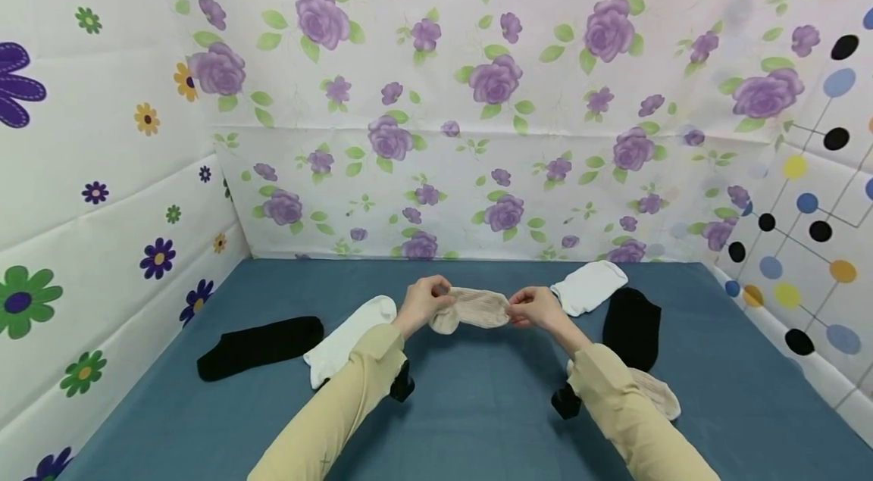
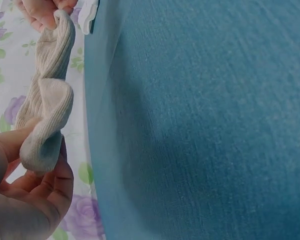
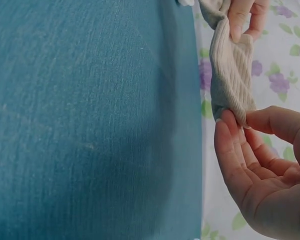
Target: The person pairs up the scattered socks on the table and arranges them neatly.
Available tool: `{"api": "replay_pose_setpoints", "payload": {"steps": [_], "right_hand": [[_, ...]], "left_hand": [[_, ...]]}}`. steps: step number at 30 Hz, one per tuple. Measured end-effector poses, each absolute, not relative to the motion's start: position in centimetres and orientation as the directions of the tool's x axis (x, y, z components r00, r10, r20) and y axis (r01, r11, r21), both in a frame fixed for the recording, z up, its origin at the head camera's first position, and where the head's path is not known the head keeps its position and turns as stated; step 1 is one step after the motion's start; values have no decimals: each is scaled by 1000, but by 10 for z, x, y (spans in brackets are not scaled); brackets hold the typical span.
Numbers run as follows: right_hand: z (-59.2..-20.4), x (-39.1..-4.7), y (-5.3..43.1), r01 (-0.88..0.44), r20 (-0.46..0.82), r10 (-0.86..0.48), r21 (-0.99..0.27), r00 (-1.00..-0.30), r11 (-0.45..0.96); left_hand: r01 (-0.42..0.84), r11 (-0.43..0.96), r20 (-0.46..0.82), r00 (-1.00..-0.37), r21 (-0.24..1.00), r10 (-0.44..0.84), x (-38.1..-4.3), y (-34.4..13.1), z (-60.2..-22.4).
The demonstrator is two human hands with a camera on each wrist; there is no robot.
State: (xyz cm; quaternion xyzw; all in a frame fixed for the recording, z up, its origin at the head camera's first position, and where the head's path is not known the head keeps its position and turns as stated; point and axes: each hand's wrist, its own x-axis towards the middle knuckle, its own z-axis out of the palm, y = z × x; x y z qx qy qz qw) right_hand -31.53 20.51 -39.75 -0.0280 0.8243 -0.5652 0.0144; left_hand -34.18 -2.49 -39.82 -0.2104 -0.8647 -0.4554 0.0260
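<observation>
A beige ribbed sock [image 1: 480, 307] is stretched sideways between my two hands, held above the blue table. At its left part my left hand [image 1: 424, 304] pinches it between thumb and fingers, and a rounded end of the sock hangs beneath. My right hand [image 1: 536, 307] pinches the opposite end. In the left wrist view the sock [image 2: 54, 55] looks twisted and folded, with the left hand [image 2: 35, 195] at its lower part. From the right wrist, thumb and fingertips of the right hand [image 3: 270, 165] grip the sock's edge.
To the left lie a black sock [image 1: 262, 345] and a white sock [image 1: 351, 337]. On the right are another white sock [image 1: 590, 287], a black sock [image 1: 632, 328] and a beige sock [image 1: 658, 395], partly covered by the right sleeve. Patterned cloth walls [image 1: 436, 185] border the blue table [image 1: 477, 420].
</observation>
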Motion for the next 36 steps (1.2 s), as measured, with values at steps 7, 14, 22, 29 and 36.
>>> {"api": "replay_pose_setpoints", "payload": {"steps": [7, 14, 22, 29, 36], "right_hand": [[-399, -313, 211, -28, 12, -42, -920, -999, 390], [-400, -311, 214, -8, -3, -24, -903, -1000, 430], [-401, -310, 215, 21, -24, -2, -891, -1000, 454], [-407, -313, 216, 55, -58, 7, -885, -998, 461], [-410, -316, 216, 79, -79, 19, -881, -997, 467]], "left_hand": [[375, 492, 182, -900, 786, 395, -342, -17, -400], [356, 510, 138, -899, 783, 416, -343, -13, -403], [358, 523, 112, -889, 773, 444, -346, -9, -408], [343, 547, 87, -894, 764, 440, -345, -7, -411], [318, 555, 63, -901, 769, 429, -347, -6, -414]]}}
